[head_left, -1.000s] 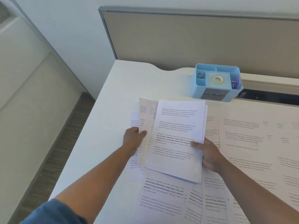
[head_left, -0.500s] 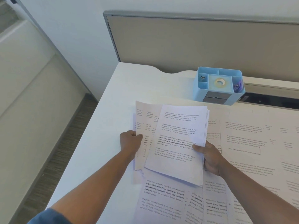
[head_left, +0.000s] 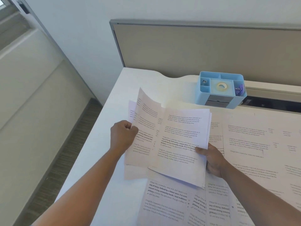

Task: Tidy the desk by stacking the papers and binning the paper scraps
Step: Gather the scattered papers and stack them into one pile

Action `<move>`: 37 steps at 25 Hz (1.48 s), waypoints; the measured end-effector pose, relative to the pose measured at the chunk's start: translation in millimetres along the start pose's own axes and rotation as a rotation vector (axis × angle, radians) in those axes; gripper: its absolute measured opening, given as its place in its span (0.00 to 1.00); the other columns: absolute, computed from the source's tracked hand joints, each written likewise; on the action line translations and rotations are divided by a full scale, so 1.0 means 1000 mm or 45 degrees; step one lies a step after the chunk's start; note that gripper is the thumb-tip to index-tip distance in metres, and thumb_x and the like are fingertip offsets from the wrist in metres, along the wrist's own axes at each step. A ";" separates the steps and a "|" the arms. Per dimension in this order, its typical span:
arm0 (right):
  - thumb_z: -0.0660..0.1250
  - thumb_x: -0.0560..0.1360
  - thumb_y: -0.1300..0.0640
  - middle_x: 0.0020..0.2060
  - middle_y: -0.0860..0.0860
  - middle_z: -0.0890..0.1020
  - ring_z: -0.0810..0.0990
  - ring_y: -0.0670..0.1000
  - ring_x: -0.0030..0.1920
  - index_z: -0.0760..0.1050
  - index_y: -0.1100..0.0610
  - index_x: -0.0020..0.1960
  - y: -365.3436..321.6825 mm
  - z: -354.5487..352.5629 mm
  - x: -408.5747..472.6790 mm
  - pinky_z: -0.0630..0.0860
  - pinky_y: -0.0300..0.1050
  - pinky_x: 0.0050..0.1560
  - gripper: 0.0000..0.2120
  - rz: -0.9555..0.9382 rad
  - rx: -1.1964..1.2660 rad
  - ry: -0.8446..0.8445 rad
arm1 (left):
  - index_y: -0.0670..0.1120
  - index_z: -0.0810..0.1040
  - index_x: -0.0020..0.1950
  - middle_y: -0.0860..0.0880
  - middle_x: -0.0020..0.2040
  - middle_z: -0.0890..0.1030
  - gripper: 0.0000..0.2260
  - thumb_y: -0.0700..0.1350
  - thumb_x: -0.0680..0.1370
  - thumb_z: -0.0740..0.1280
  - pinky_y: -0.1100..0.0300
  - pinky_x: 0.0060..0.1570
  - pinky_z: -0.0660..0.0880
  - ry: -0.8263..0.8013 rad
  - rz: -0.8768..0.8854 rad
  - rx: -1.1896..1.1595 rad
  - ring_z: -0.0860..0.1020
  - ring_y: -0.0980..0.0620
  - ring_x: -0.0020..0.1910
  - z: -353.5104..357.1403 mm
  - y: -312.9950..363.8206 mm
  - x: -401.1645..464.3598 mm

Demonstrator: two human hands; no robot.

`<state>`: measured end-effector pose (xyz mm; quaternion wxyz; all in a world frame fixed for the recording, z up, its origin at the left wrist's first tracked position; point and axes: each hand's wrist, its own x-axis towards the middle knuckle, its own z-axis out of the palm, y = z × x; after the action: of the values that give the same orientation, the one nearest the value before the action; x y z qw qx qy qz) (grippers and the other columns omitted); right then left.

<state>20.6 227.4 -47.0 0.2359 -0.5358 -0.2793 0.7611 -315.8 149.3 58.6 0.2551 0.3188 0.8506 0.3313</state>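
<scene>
Closest to the camera there's a bunch of loose printed sheets [head_left: 169, 203] lying flat on the white surface [head_left: 104, 185], overlapping each other, so plenty is left to gather.

A bit further up, the right hand [head_left: 213, 160] has its fingers [head_left: 201, 150] clamped on the right edge of the stack of papers [head_left: 182, 144], thumb on top, holding it lifted off the surface at a tilt. The left hand [head_left: 123, 136] is curled tight around the left edge of a loose sheet [head_left: 146, 128], which curves upward at its far corner and partly tucks under the stack. One or two more pages sit beneath that one.

So I'd say this is the stacking step, mid-collection, nowhere near done. Next move probably needs the left sheet slid onto or under the stack and the edges squared up, without creasing that floppy corner.

More sheets [head_left: 254, 144] spread flat off to the right. Past all that, a blue desk organizer [head_left: 219, 90] sits by the partition with a tape roll [head_left: 221, 86] in its middle compartment. No scraps or bin that I can spot in view.
</scene>
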 end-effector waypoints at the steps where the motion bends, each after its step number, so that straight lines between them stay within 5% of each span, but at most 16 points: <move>1: 0.66 0.80 0.68 0.60 0.56 0.86 0.85 0.61 0.59 0.78 0.56 0.67 0.000 0.000 0.000 0.79 0.64 0.62 0.17 -0.005 -0.004 0.004 | 0.45 0.79 0.37 0.51 0.34 0.84 0.08 0.45 0.74 0.70 0.54 0.30 0.83 0.027 0.052 0.024 0.84 0.51 0.32 -0.009 0.006 -0.001; 7: 0.66 0.80 0.68 0.56 0.55 0.87 0.87 0.60 0.54 0.80 0.54 0.63 -0.001 0.010 -0.004 0.84 0.59 0.51 0.16 -0.047 -0.039 0.046 | 0.47 0.77 0.35 0.47 0.35 0.82 0.07 0.49 0.70 0.70 0.56 0.28 0.74 0.131 0.250 0.037 0.76 0.52 0.29 -0.068 0.039 -0.013; 16: 0.67 0.78 0.67 0.55 0.57 0.87 0.87 0.61 0.52 0.81 0.53 0.61 -0.003 0.033 -0.053 0.85 0.57 0.46 0.15 -0.131 0.034 -0.063 | 0.50 0.79 0.34 0.42 0.37 0.85 0.06 0.47 0.66 0.75 0.55 0.29 0.79 -0.178 0.152 -0.719 0.83 0.46 0.30 -0.098 0.065 -0.063; 19: 0.74 0.72 0.57 0.55 0.57 0.87 0.87 0.62 0.53 0.84 0.49 0.59 -0.005 0.034 -0.084 0.85 0.62 0.49 0.16 -0.160 -0.021 -0.115 | 0.48 0.77 0.34 0.43 0.35 0.85 0.09 0.41 0.71 0.74 0.57 0.28 0.78 -0.236 0.049 -0.755 0.83 0.47 0.29 -0.066 0.051 -0.079; 22: 0.76 0.71 0.45 0.56 0.54 0.87 0.88 0.57 0.52 0.83 0.45 0.60 -0.006 0.024 -0.107 0.85 0.54 0.43 0.18 -0.204 -0.036 -0.108 | 0.43 0.77 0.39 0.41 0.39 0.86 0.08 0.36 0.76 0.72 0.52 0.32 0.81 -0.294 -0.082 -0.714 0.85 0.43 0.35 -0.030 0.034 -0.096; 26: 0.59 0.76 0.27 0.61 0.54 0.85 0.84 0.61 0.61 0.81 0.47 0.66 -0.002 -0.002 -0.119 0.81 0.63 0.60 0.31 -0.144 0.077 -0.161 | 0.38 0.79 0.49 0.37 0.48 0.87 0.05 0.36 0.77 0.74 0.45 0.47 0.84 -0.397 -0.171 -0.732 0.87 0.38 0.46 0.000 0.019 -0.113; 28: 0.63 0.78 0.30 0.64 0.56 0.84 0.82 0.62 0.64 0.79 0.49 0.68 0.001 -0.012 -0.124 0.80 0.64 0.61 0.30 -0.189 0.145 -0.217 | 0.39 0.79 0.49 0.38 0.49 0.88 0.07 0.38 0.77 0.75 0.49 0.45 0.83 -0.438 -0.174 -0.771 0.87 0.39 0.46 0.009 0.017 -0.122; 31: 0.77 0.73 0.48 0.63 0.60 0.83 0.83 0.64 0.62 0.79 0.54 0.68 0.006 -0.026 -0.126 0.81 0.64 0.55 0.25 -0.236 0.210 -0.253 | 0.40 0.79 0.47 0.38 0.49 0.88 0.08 0.43 0.81 0.72 0.49 0.45 0.83 -0.446 -0.217 -0.806 0.87 0.40 0.44 0.017 0.016 -0.131; 34: 0.76 0.67 0.60 0.58 0.63 0.85 0.86 0.66 0.53 0.81 0.57 0.63 0.009 -0.037 -0.126 0.82 0.64 0.49 0.24 -0.220 0.153 -0.203 | 0.39 0.79 0.46 0.39 0.47 0.88 0.09 0.44 0.82 0.70 0.50 0.42 0.82 -0.422 -0.235 -0.807 0.86 0.41 0.43 0.020 0.019 -0.139; 37: 0.75 0.66 0.61 0.55 0.63 0.86 0.87 0.65 0.50 0.83 0.57 0.59 0.010 -0.045 -0.126 0.82 0.61 0.46 0.21 -0.212 0.146 -0.181 | 0.39 0.79 0.46 0.38 0.45 0.87 0.07 0.41 0.80 0.73 0.53 0.37 0.82 -0.371 -0.177 -0.750 0.86 0.43 0.39 0.019 0.023 -0.145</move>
<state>102.0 145.0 20.6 0.3080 -0.4409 -0.2949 0.7898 -198.3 67.2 95.0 0.4773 0.2167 0.6924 0.4957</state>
